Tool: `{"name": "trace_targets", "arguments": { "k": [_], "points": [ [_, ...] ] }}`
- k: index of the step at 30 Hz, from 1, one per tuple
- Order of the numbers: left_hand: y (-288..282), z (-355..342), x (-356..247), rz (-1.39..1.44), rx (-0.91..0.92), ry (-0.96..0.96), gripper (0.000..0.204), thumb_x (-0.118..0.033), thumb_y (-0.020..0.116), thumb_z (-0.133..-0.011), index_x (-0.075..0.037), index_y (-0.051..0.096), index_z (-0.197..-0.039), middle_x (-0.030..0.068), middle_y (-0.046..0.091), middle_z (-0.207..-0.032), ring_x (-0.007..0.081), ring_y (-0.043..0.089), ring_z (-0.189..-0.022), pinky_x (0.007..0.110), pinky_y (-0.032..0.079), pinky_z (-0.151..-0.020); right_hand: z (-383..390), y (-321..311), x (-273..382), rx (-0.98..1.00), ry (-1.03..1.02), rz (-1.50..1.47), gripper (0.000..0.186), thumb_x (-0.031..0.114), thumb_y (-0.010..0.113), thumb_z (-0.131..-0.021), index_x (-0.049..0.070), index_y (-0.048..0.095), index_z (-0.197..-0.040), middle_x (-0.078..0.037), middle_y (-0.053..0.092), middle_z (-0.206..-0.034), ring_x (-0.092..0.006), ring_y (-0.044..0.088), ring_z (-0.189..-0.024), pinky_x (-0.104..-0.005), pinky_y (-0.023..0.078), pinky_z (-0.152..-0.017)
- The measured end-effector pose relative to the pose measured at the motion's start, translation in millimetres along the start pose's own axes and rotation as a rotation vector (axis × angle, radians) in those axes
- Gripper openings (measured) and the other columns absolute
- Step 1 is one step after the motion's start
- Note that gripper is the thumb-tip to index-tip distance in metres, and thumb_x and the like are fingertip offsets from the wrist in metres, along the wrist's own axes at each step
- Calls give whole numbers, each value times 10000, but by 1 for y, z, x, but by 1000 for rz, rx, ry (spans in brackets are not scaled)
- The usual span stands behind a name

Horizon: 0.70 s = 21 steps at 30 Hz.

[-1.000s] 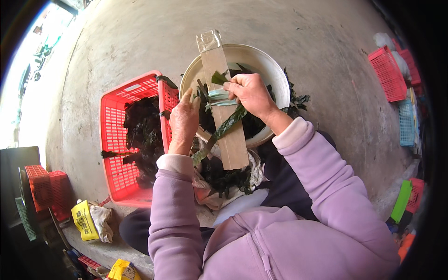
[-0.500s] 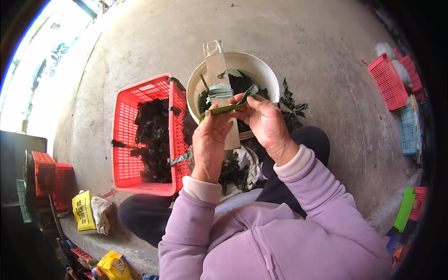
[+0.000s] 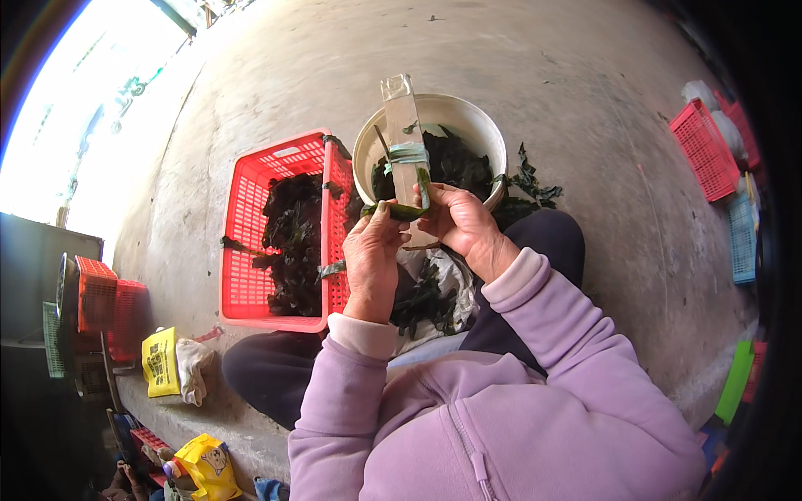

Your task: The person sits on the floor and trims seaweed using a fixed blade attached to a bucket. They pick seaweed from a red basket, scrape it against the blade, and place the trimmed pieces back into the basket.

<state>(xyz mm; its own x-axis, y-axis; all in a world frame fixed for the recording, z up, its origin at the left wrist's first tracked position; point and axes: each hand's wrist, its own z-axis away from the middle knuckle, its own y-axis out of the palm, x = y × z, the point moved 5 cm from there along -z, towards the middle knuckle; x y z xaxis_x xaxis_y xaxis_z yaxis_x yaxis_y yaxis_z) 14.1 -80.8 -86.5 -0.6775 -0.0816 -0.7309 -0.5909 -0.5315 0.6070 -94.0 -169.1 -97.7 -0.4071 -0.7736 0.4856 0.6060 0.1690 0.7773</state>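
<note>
My left hand (image 3: 373,255) and my right hand (image 3: 473,235) pinch a green seaweed strip (image 3: 400,212) between them, its right end bent upward. Behind it stands a light-coloured board (image 3: 399,117) wrapped near its middle with pale green ties (image 3: 407,154), over a cream bucket (image 3: 489,126) of dark seaweed (image 3: 454,163). To the left, a red slotted basket (image 3: 244,282) holds a dark seaweed heap (image 3: 292,242). More seaweed lies on a white sack (image 3: 452,306) below my hands, and some hangs at the bucket's right side.
My bent legs (image 3: 267,376) frame the lower middle. At the right edge stand red (image 3: 704,150), blue (image 3: 740,238) and green (image 3: 733,380) plastic containers. Stacked crates (image 3: 96,296), a yellow-and-white bag pile (image 3: 160,363) and a yellow package (image 3: 209,468) lie at the left.
My left hand has come rightward to the strip and my right hand has moved down from over the board. Over the last half second the strip's right end has bent upright. The view has shifted slightly.
</note>
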Motion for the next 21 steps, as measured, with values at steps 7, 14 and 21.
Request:
{"name": "trace_targets", "arguments": {
  "k": [7,14,21],
  "points": [
    [-15,1,-13,71,-188,70,163,-190,585,-903,-33,610,-940,55,630,-786,121,556,-635,238,422,-561,0,-7,0,-68,-158,121,119,134,583,-892,42,629,-951,-24,630,-784,-115,578,-631,-264,499,-592],
    [29,15,-17,-733,256,104,19,0,605,-771,18,602,-775,6,586,-660,64,515,-575,210,411,-537,18,34,9,248,-547,627,194,48,456,-937,-9,600,-1053,-40,641,-994,-84,566,-921,-229,440,-862],
    [27,28,-49,-1296,19,507,175,-63,663,-689,-20,614,-851,137,643,-722,315,641,-695,370,495,-624,2,27,-5,203,-312,528,105,88,533,-913,4,586,-948,-24,598,-775,-66,539,-620,-199,425,-548]
  ]
}}
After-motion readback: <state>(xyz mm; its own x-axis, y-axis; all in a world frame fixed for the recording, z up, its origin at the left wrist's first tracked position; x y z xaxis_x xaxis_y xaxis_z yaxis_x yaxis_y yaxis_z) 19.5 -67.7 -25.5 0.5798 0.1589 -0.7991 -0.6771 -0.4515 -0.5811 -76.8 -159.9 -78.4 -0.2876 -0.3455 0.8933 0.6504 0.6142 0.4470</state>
